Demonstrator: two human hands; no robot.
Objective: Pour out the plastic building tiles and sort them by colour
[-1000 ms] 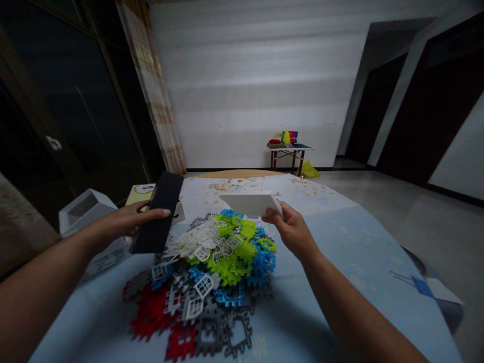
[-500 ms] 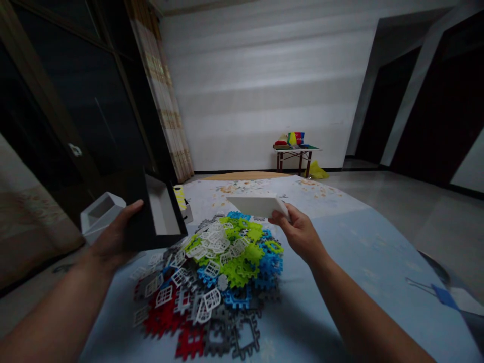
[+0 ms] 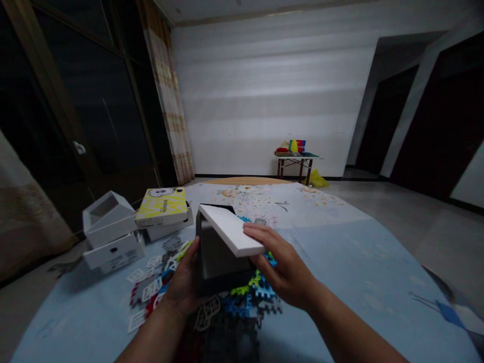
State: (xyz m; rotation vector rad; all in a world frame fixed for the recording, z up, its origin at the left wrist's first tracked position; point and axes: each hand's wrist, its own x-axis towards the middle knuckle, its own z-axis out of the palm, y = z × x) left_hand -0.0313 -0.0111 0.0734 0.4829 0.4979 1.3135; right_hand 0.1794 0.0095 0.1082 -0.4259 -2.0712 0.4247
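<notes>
My left hand point(image 3: 185, 282) grips the left side of a black box point(image 3: 223, 262), whose open top faces me and shows a pale inside. My right hand point(image 3: 278, 257) holds a white lid point(image 3: 232, 229), its thumb underneath and fingers on top. The lid lies slanted across the box opening, its far-left end at the box's upper edge and its near-right end raised. Beneath the box, a heap of interlocking plastic pieces point(image 3: 260, 287) in blue, green, grey and red is partly hidden. White lattice window pieces point(image 3: 151, 287) show at the heap's left.
On the table's left stand white boxes point(image 3: 113, 252) and a yellow-and-white box point(image 3: 162, 206). A floral cloth point(image 3: 340, 262) covers the table. A blue item with thin prongs point(image 3: 448, 312) lies at the right edge. Farther back is a small side table point(image 3: 297, 157).
The black box has moved right, over the heap, turning its opening toward me. The white lid has come left and down to meet it. The boxes on the left are now uncovered.
</notes>
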